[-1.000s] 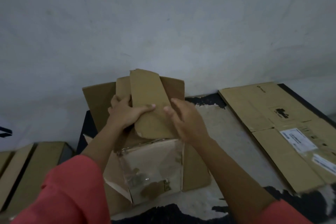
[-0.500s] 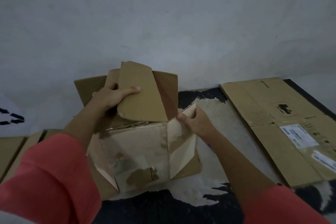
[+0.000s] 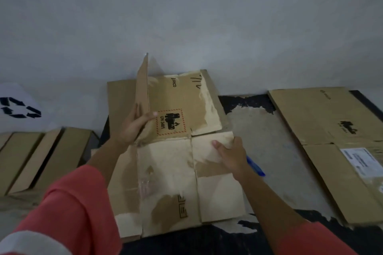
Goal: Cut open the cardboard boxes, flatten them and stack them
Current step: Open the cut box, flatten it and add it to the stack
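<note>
Both hands are on the box (image 3: pixel 170 172), which lies opened out and mostly flat on the desk (image 3: pixel 261 134). Left hand (image 3: pixel 134 128) grips the one panel (image 3: pixel 143 89) standing upright, thumb on the printed side just beside the UN 3481 label (image 3: pixel 169 121). Right hand (image 3: pixel 230 155) is curled over the right flap's (image 3: pixel 219 192) top corner, thumb on top. Some blue thing (image 3: pixel 257 168) pokes out from under that hand, can't tell what. Another flattened box (image 3: pixel 323 126) lies off to the right.
</note>
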